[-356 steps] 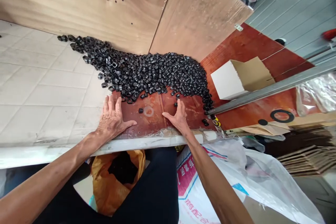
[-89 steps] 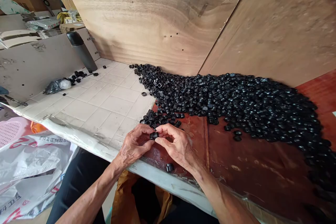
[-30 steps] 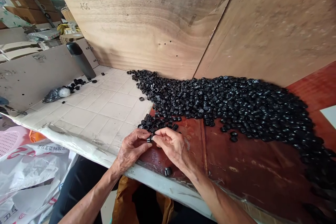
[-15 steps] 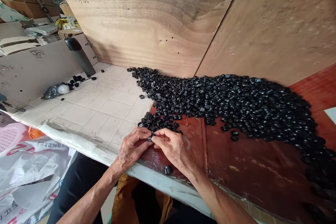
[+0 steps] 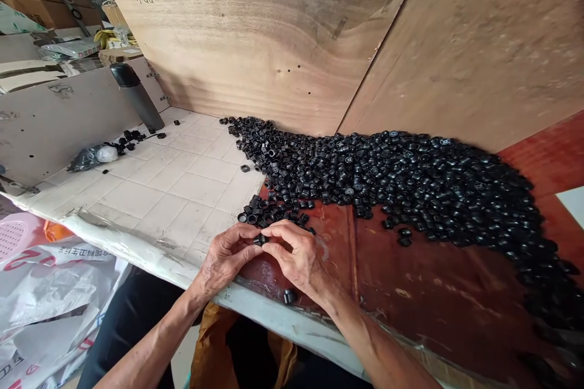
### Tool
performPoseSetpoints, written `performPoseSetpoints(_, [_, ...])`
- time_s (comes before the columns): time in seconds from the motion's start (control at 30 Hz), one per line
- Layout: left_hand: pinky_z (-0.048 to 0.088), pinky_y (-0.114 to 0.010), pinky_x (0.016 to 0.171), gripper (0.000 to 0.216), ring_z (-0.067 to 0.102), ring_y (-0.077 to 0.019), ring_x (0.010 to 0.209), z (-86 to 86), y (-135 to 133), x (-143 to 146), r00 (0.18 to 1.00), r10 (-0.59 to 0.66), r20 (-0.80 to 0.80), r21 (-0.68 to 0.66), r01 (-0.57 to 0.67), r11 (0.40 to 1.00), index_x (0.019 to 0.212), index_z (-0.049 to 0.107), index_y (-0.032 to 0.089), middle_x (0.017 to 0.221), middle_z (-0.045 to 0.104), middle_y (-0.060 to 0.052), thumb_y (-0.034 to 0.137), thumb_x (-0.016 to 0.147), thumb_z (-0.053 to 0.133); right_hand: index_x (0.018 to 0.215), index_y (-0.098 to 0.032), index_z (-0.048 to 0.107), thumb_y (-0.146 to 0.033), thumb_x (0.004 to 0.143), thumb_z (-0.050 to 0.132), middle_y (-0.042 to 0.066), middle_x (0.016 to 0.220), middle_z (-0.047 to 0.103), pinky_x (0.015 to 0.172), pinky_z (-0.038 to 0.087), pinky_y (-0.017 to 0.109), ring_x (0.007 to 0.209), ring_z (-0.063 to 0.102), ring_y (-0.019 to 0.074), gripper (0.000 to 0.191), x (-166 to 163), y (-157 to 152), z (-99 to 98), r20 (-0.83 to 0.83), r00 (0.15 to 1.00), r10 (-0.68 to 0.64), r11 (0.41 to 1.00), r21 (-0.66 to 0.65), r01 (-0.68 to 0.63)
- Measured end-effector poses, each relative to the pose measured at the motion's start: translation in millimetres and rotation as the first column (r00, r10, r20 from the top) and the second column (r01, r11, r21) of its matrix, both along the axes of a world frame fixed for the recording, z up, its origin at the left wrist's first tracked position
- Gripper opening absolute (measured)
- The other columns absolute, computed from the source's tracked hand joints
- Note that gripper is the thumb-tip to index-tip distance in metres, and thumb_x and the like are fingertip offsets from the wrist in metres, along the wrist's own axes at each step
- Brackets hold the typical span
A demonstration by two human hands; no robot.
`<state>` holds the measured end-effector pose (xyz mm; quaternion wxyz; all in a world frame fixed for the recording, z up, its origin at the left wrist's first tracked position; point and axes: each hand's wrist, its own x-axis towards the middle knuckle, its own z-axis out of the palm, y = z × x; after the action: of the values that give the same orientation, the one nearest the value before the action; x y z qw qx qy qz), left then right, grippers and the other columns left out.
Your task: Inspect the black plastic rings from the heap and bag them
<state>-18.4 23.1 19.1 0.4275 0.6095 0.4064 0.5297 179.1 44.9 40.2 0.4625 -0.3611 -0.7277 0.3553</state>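
Note:
Between my two hands, above the table's front edge, is a small black plastic cap (image 5: 260, 240). My left hand (image 5: 227, 258) pinches it from the left with thumb and fingers. From the right, the fingertips of my right hand (image 5: 295, 255) close on the same piece. My fingers cover much of it. Just beyond my fingertips lies a small cluster of black caps (image 5: 269, 209). One loose black cap (image 5: 289, 296) rests near the front edge, below my right hand.
A large heap of black caps (image 5: 410, 182) spreads along the wooden board (image 5: 255, 42) and down the right side. On the tiled left part stand a dark flask (image 5: 141, 100) and a small plastic bag (image 5: 86, 158). A white sack (image 5: 50, 304) lies at lower left.
The fingers of both hands have shifted slightly around the cap, and my right fingers now arch over it more. The caps on the table lie as before.

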Motion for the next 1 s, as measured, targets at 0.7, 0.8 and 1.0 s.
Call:
performPoseSetpoints(0.7, [0.061, -0.030, 0.078, 0.019, 0.073, -0.0201, 0.094, -3.3, -1, -1, 0.992, 0.088, -0.088, 0.072, -0.082, 0.994, 0.108, 0.077, 0.021, 0.109, 0.074, -0.009, 0.034, 0.095, 0.077, 0.073, -0.023, 0.062, -0.036, 0.097, 0.066, -0.003, 0.062, 0.056, 0.056, 0.044, 0.024, 0.057, 0.052, 0.0136, 0.028, 2, -7, 14.4, 0.178, 0.984, -0.011, 0.991, -0.127, 0.034])
performPoseSetpoints(0.8, [0.062, -0.030, 0.080, 0.019, 0.073, -0.0202, 0.095, -3.6, -1, -1, 0.991, 0.087, -0.098, 0.065, -0.081, 0.995, 0.109, 0.076, 0.022, 0.110, 0.074, -0.008, 0.033, 0.094, 0.078, 0.085, -0.022, 0.066, -0.030, 0.095, 0.065, 0.000, 0.075, 0.065, 0.062, 0.049, 0.025, 0.063, 0.059, 0.0149, 0.013, 2, -6, 11.6, 0.130, 0.991, -0.036, 0.993, -0.110, 0.050])
performPoseSetpoints(1.0, [0.062, -0.032, 0.084, 0.018, 0.074, -0.0211, 0.099, -2.1, -1, -1, 0.981, 0.075, -0.178, 0.076, -0.062, 0.995, 0.110, 0.076, 0.022, 0.113, 0.075, -0.008, 0.029, 0.094, 0.077, 0.089, -0.022, 0.064, -0.022, 0.098, 0.057, 0.001, 0.077, 0.066, 0.070, 0.052, 0.028, 0.070, 0.063, 0.0167, 0.011, -1, -6, 0.4, 0.103, 0.995, -0.015, 0.997, -0.078, 0.023])
